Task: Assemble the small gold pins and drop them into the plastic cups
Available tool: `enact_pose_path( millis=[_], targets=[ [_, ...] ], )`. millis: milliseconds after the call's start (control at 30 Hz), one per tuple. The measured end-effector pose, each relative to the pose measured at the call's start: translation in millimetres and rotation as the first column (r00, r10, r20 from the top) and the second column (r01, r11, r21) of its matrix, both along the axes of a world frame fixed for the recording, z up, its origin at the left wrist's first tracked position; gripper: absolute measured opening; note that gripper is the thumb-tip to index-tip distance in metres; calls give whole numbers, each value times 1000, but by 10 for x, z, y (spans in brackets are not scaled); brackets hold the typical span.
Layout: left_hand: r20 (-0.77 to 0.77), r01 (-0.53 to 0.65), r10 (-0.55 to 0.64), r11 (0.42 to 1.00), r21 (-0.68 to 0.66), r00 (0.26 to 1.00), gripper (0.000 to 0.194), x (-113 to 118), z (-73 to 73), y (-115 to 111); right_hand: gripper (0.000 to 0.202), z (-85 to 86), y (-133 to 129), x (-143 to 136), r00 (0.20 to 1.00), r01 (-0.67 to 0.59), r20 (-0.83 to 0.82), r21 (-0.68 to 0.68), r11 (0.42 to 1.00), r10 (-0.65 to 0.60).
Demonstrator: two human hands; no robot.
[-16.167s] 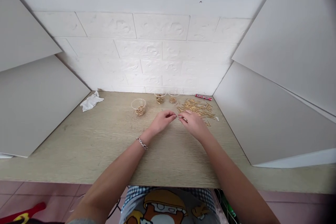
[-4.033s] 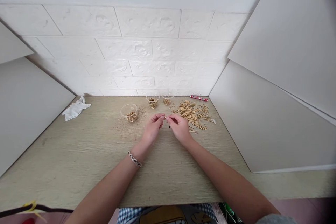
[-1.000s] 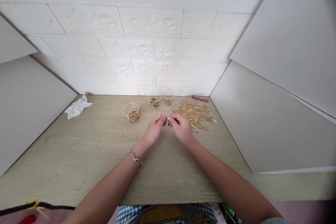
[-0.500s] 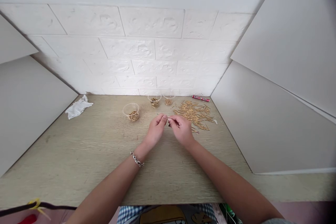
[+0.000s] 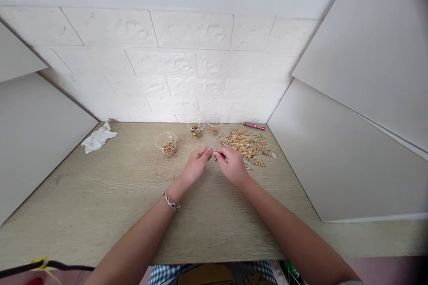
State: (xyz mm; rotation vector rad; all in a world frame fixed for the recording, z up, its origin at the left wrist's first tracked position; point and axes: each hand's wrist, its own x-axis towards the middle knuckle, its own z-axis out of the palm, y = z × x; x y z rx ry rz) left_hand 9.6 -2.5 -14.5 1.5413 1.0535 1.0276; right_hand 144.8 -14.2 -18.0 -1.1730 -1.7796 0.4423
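Observation:
My left hand (image 5: 198,161) and my right hand (image 5: 230,162) meet above the middle of the table, fingertips close together. Each is closed in a pinch. A thin, dark, rod-like piece (image 5: 214,151) spans the small gap between them; its ends are hidden by the fingers, and it is too small to name exactly. Just beyond my right hand lies a spread pile of thin gold-coloured metal rods (image 5: 244,142). Left of my left hand stands a clear plastic cup (image 5: 166,139) with small gold pieces in its bottom.
Two more clear cups, a middle one (image 5: 196,125) and a right one (image 5: 214,123), hold small gold parts near the white brick-patterned wall (image 5: 214,62). A red tube (image 5: 254,126) lies behind the rods. Crumpled white tissue (image 5: 99,138) rests at the back left. White panels (image 5: 334,151) flank the table.
The gap between my fingertips is slightly wider, with more of the thin piece showing. My left forearm has shifted slightly left. The cups and rods stay in place.

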Motion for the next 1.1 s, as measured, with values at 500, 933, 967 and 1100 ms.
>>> enact_pose_path(
  millis=[500,933,967,1100],
  targets=[
    [74,-98,103,993,-69,992,36,76,-116,18,18,-88,19,-66,999,47,-22,8,999,-47],
    [28,-23,25,999,-45,999,38,12,-60,41,18,-58,30,-12,997,-5,-82,-50,999,1],
    [39,-25,27,998,-60,999,39,8,-68,47,17,-63,34,-6,998,-13,-63,-40,999,11],
    [40,-43,47,995,-93,998,40,-3,-95,53,17,-70,41,22,997,-62,38,5,998,62]
  ],
)
